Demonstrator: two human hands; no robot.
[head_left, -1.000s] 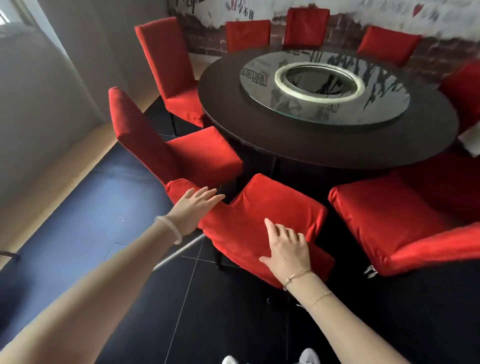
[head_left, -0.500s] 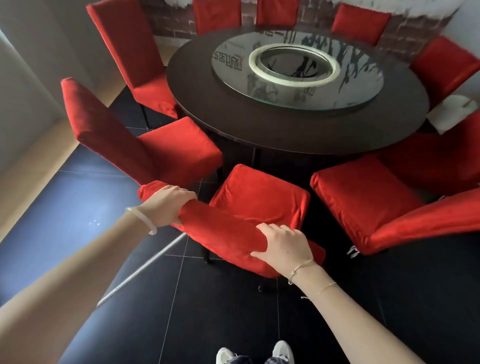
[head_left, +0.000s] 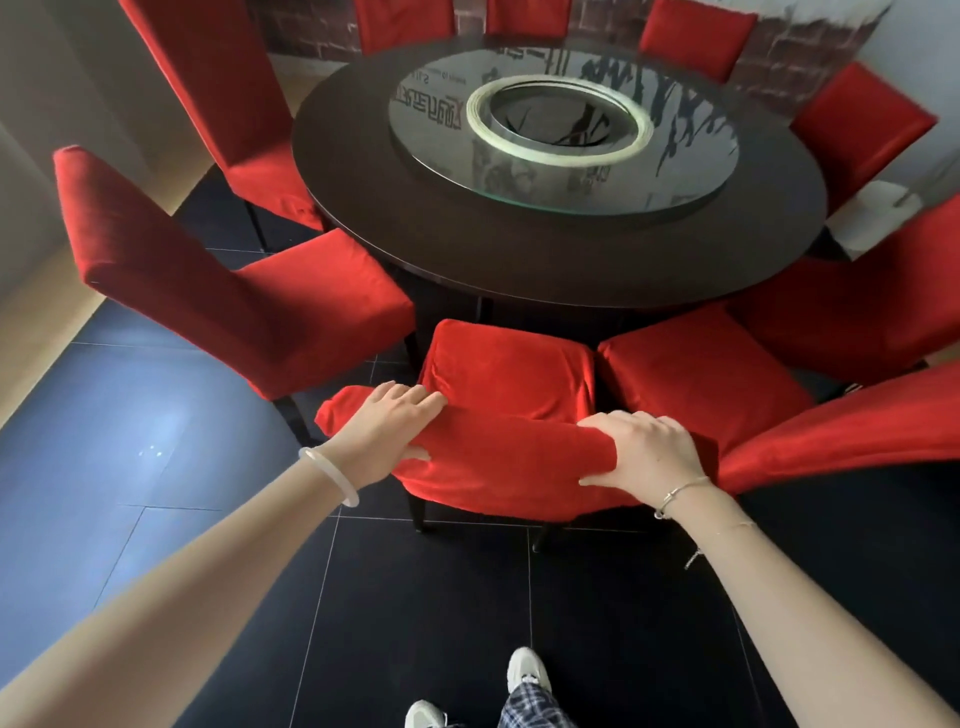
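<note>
The red-covered dining chair (head_left: 511, 371) is standing at the near edge of the round table (head_left: 467, 244). Its seat is pointing toward the dark tabletop and sitting in the gap between two matching chairs. Both hands are gripping the top of its backrest (head_left: 509, 460). The left hand (head_left: 387, 431) is lying over the left end, fingers draping forward across the padded top and the thumb tucking under on the near side. The right hand (head_left: 644, 457) is clamping the right end, fingers curling over the top and the thumb pinching from beneath. Judging by this hold, the person is sliding the chair in and squaring it to the table. To do that well, both hands should be pushing evenly so the seat is travelling straight. The right neighbour chair (head_left: 696, 374) is sitting just beside the seat and looks likely to catch first, while the left neighbour chair (head_left: 291, 306) is angling in with a little more room. The cloth cover is bunching under the palms, so the grip should be pressing through to the frame rather than dragging the fabric alone. Easing some weight off the legs should stop them scraping the dark floor tiles (head_left: 415, 597). The glass turntable (head_left: 691, 171) is lying well inside the table's rim, out of the chair's way. A white shoe (head_left: 527, 670) is standing behind the chair, clear of its legs.
</note>
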